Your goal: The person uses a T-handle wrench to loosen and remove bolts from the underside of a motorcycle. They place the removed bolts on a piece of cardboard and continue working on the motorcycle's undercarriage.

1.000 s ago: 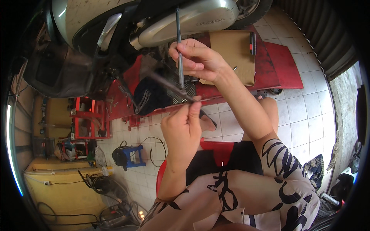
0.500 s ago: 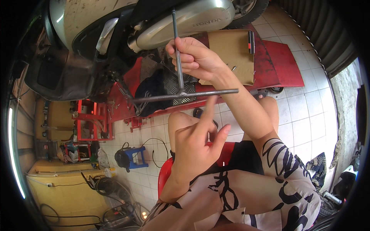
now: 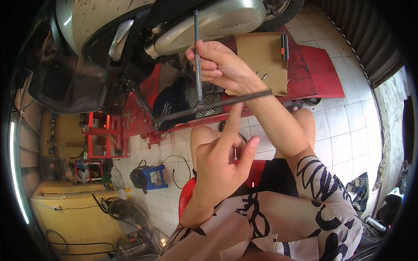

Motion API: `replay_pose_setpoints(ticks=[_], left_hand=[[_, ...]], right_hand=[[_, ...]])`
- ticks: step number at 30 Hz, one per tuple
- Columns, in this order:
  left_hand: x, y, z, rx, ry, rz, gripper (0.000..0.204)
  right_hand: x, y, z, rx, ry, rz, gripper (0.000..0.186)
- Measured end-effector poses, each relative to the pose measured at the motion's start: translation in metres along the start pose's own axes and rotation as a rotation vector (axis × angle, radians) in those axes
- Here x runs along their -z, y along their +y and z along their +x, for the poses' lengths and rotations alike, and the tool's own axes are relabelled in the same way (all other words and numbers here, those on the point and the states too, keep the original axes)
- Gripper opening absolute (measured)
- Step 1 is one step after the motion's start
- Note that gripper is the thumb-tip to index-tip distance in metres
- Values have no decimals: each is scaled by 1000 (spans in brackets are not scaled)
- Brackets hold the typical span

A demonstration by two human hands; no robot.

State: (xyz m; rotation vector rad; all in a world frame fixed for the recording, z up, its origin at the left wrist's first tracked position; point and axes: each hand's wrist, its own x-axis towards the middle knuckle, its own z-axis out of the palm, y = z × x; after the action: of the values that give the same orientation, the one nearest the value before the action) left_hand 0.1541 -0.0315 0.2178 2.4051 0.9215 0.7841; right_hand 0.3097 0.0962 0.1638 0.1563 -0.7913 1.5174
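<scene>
A long steel T-handle socket wrench [image 3: 198, 82] runs from its crossbar near me up to the underside of a motorbike's silver engine cover [image 3: 209, 32]. Where its far tip seats cannot be made out. My right hand [image 3: 217, 63] has its thumb and fingers closed loosely round the shaft, about halfway along. Below the crossbar is my left hand [image 3: 222, 163], holding nothing, thumb spread and index finger stretched out. That fingertip is at the right arm of the crossbar; whether it touches cannot be told. The crossbar is slightly blurred and slants up to the right.
The motorbike stands over a red lift platform [image 3: 324, 71]. Flattened cardboard [image 3: 261, 56] lies on it with a dark tool case [image 3: 284, 47] at its edge. A dark cloth [image 3: 172, 102] rests left of the wrench. Beyond are a blue stool [image 3: 156, 178] and a red metal stand [image 3: 102, 135].
The wrench's crossbar has turned, its right end rising and its left end dropping. My left index finger has moved slightly up with it. My right hand stays round the shaft.
</scene>
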Motion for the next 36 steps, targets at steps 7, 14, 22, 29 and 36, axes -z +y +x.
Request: replay_pose_setpoints(ticks=[7,14,22,29,36], left_hand=[[-2,-10,-8,354,103,-406,42],[13,-49,4,272,-142,-211,18],[-2,-123,167,25,337,130,27],[-49,-138,253,59,585,-363,30],[-65,-134,275,192,711,-618,29]], right_hand=[[0,1,3,7,62,-77,33],[2,-23,-15,-27,271,-55,30],[-4,-94,-77,-130,452,-505,28],[20,-123,-110,103,537,-472,28],[20,-127,-117,150,607,-483,27]])
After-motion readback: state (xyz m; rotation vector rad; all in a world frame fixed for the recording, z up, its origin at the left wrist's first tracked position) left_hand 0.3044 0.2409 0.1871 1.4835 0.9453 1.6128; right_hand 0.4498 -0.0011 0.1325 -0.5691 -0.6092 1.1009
